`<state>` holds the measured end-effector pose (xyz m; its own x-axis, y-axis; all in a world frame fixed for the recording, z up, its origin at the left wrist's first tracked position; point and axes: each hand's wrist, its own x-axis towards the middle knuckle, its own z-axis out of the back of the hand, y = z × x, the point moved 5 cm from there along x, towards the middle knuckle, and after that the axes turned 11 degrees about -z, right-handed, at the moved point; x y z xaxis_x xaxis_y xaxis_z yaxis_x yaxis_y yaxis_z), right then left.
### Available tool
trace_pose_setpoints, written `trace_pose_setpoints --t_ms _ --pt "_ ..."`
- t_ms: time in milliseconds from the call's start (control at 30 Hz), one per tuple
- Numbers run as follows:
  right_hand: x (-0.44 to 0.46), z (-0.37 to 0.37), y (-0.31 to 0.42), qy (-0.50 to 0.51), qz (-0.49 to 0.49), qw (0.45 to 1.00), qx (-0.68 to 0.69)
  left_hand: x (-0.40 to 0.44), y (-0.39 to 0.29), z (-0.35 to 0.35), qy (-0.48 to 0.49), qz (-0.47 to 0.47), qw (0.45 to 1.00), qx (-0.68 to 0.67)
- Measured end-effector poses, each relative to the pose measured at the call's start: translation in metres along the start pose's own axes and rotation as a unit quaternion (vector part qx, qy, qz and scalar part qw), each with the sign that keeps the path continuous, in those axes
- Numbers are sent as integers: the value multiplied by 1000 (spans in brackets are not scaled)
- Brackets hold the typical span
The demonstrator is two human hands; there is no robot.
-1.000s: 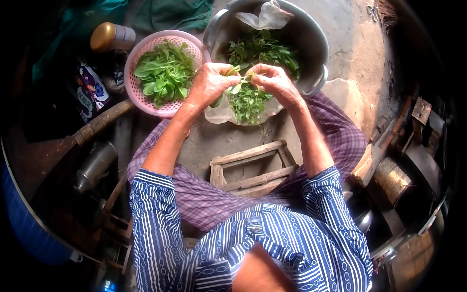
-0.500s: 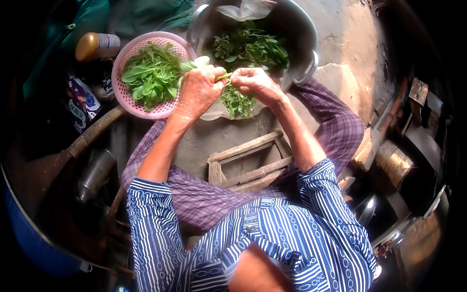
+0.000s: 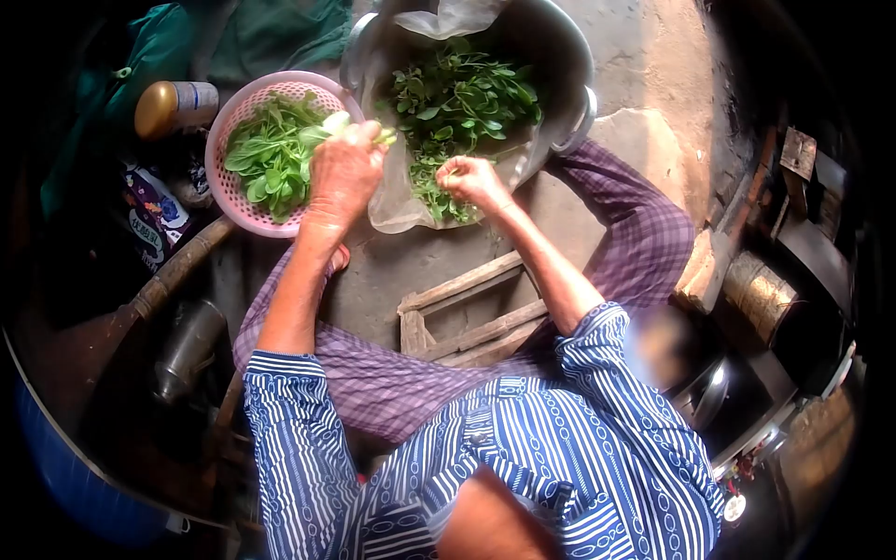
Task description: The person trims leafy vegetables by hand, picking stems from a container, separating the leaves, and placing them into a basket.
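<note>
My left hand (image 3: 345, 173) is closed around a small bunch of leafy greens (image 3: 334, 122), its pale stem ends poking out to the right. It hovers at the right side of a pink perforated basket (image 3: 271, 228) that holds loose green leaves (image 3: 271, 154). Lower and to the right, my right hand (image 3: 476, 182) has its fingertips pinched together; what is between them is too small to make out. Just beneath it lie small sprigs (image 3: 439, 201) on a clear plastic sheet (image 3: 392, 207). Behind, darker leafy sprigs (image 3: 467, 93) fill part of a large metal pot (image 3: 567, 65).
A low wooden stool frame (image 3: 467, 285) stands between my knees. Left of the basket are a gold-lidded jar (image 3: 173, 109), a printed packet (image 3: 154, 210) and a bamboo pole (image 3: 182, 266). Wood pieces and a rusty can (image 3: 758, 291) lie to the right.
My hands, together on the stem before, have drawn apart. The left moved left toward the basket with the greens; the right went slightly down over the sprigs on the plastic.
</note>
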<state>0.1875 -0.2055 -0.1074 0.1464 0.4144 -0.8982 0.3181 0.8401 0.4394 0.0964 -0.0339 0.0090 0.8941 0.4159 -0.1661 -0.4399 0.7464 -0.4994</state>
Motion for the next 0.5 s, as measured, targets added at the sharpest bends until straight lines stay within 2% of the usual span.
trace_pose_setpoints --t_ms 67,100,133,200,233,300,367,500 --pt "26 -3 -33 -60 65 989 -120 3 8 12 -50 22 996 -66" --pt "24 -2 -30 -137 121 953 -243 2 10 13 -76 16 994 -78" --pt "28 1 -32 -135 120 953 -243 2 11 13 -75 18 994 -78" --pt "36 30 -27 -261 92 936 -219 3 16 7 -39 45 988 -144" --pt "36 43 -16 -303 102 927 -196 3 18 4 -18 87 975 -203" --pt "45 63 3 -371 123 903 -176 3 17 3 -13 104 963 -247" --pt "68 73 12 -386 114 887 -228 2 18 -2 -8 133 939 -317" --pt "91 64 26 -408 93 850 -321 4 11 4 -4 120 938 -326"
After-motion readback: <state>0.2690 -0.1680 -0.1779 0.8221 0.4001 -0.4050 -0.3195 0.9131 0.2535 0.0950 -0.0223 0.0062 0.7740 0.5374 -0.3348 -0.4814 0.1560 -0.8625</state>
